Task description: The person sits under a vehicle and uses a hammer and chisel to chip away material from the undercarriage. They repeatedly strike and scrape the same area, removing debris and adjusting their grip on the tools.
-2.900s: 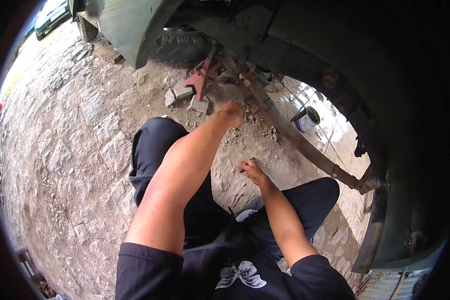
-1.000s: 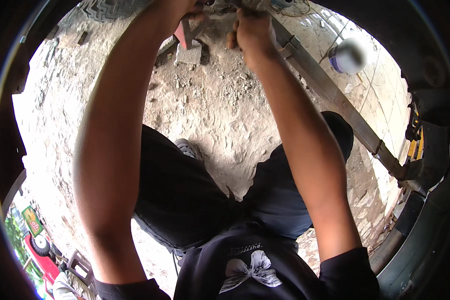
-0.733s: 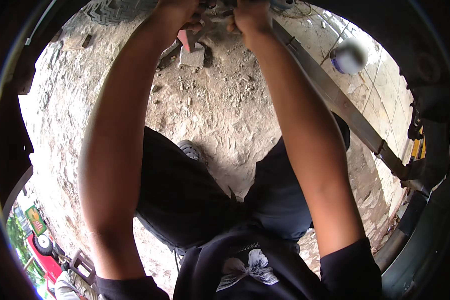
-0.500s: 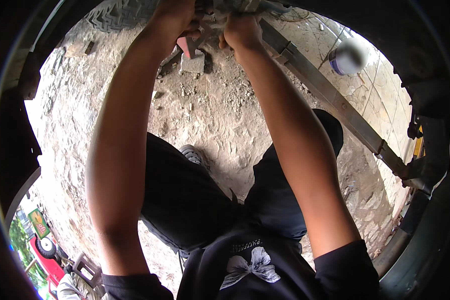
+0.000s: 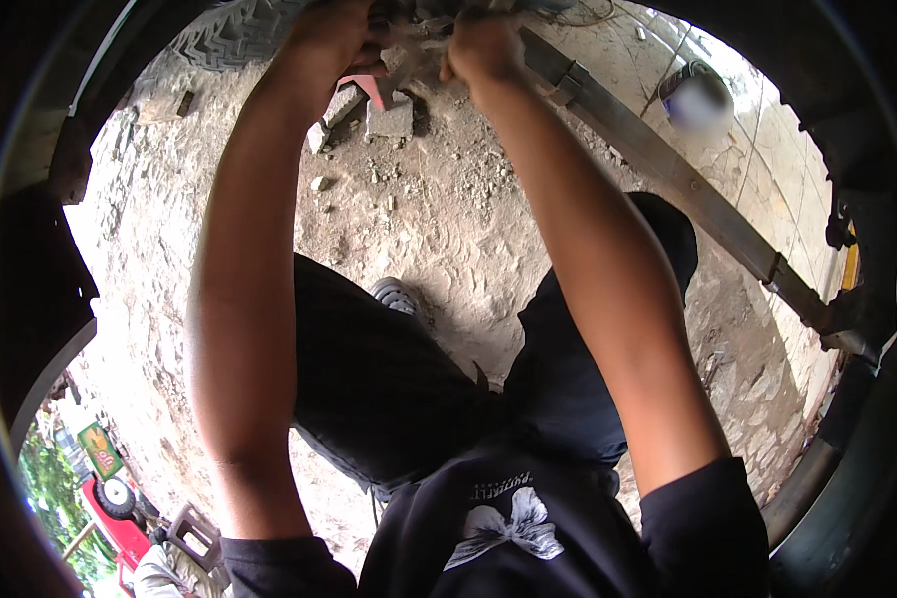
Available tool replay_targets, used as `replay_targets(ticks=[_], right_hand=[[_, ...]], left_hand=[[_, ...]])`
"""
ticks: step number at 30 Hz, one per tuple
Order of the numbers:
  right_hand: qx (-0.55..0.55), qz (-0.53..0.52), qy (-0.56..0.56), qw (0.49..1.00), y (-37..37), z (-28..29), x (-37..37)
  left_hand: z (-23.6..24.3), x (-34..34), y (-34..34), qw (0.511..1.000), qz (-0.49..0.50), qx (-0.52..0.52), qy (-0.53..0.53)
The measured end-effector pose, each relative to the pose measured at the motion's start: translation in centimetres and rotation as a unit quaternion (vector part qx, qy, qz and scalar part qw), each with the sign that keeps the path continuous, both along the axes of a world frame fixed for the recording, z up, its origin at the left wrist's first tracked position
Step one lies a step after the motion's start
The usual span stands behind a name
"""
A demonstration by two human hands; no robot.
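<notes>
Both arms raised. Left hand (image 5: 334, 40) and right hand (image 5: 483, 48) are closed side by side on one grimy metal part (image 5: 414, 45) at the top edge; what kind of part, can't tell. One long flat steel bar (image 5: 668, 174) runs diagonally off to the right. Below the hands: one grey stone block (image 5: 390, 117), one red stand (image 5: 364, 85), one tyre (image 5: 234, 30). One blurred round container (image 5: 698, 100) sits beyond the bar.
</notes>
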State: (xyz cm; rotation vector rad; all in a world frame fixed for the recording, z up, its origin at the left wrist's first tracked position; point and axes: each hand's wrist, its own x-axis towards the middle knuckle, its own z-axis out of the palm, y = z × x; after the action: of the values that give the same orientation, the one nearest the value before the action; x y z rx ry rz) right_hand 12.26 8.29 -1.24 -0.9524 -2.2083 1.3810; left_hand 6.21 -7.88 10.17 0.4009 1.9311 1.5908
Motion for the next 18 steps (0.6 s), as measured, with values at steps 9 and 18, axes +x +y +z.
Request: replay_targets(ticks=[9, 18], right_hand=[[-0.091, -0.032, 0.039, 0.995, 0.5, 2.1, -0.7], [0.011, -0.089, 0.013, 0.996, -2.5, 2.6, -0.3]], left_hand=[[1.6, 0.6, 1.2, 0.997, 0.012, 0.078, -0.014], [-0.1, -2.6, 0.8, 0.995, -0.033, 0.066, -0.062]])
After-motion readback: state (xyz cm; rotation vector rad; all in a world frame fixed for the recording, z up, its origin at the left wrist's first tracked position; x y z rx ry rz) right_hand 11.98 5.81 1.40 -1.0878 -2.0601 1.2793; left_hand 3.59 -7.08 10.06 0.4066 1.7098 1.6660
